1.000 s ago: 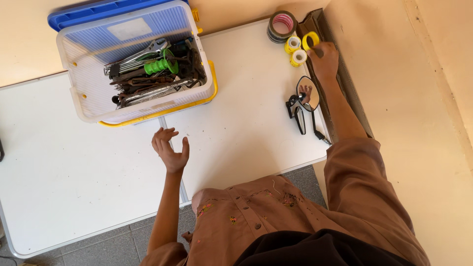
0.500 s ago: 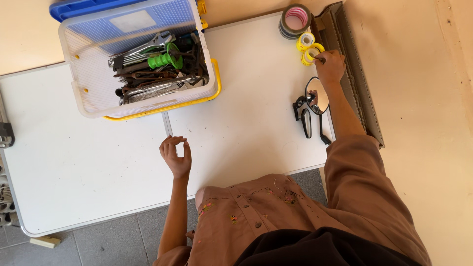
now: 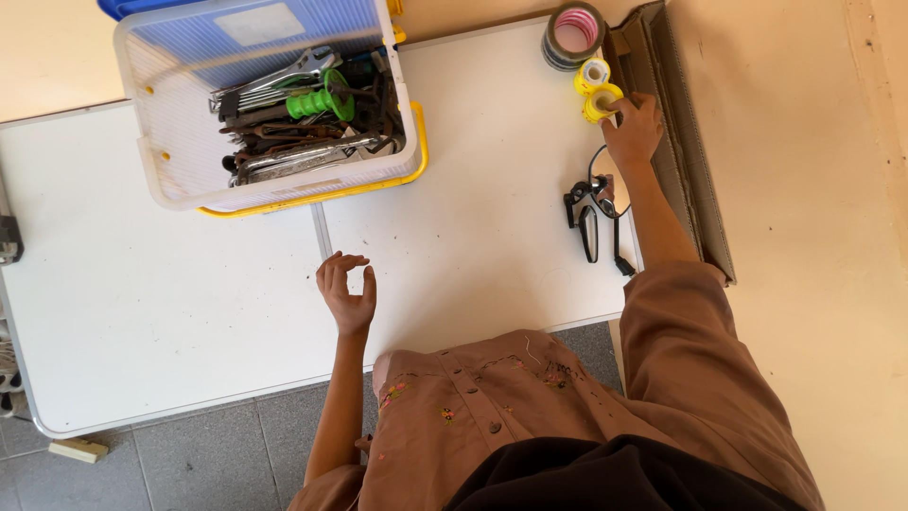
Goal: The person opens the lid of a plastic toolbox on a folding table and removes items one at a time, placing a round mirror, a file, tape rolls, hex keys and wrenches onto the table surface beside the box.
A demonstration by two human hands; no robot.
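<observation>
Overhead view of a white tabletop (image 3: pixel 170 312) with a person in a brown shirt at its near edge. The right hand (image 3: pixel 632 128) reaches to the far right corner, its fingertips pinching a small yellow tape roll (image 3: pixel 600 101); whether the roll is lifted or rests on the surface cannot be told from this angle. A second small yellow roll (image 3: pixel 593 73) lies just beyond it, touching or nearly touching, and a larger dark roll with a pink core (image 3: pixel 574 34) sits behind both at the table's far edge. A flattened cardboard piece (image 3: pixel 683 142) runs along the right edge of the tabletop, beside the right hand. Near the forearm lies a black mirror on a stalk (image 3: pixel 594 203), partly hidden by the wrist. The left hand (image 3: pixel 347 289) hovers near the middle of the tabletop, empty, fingers loosely curled with thumb and forefinger apart. At the far left stands a white plastic bin (image 3: pixel 170 185) with yellow and blue trim, holding wrenches and other metal tools (image 3: pixel 284 156) and a green-handled tool (image 3: pixel 320 102).
</observation>
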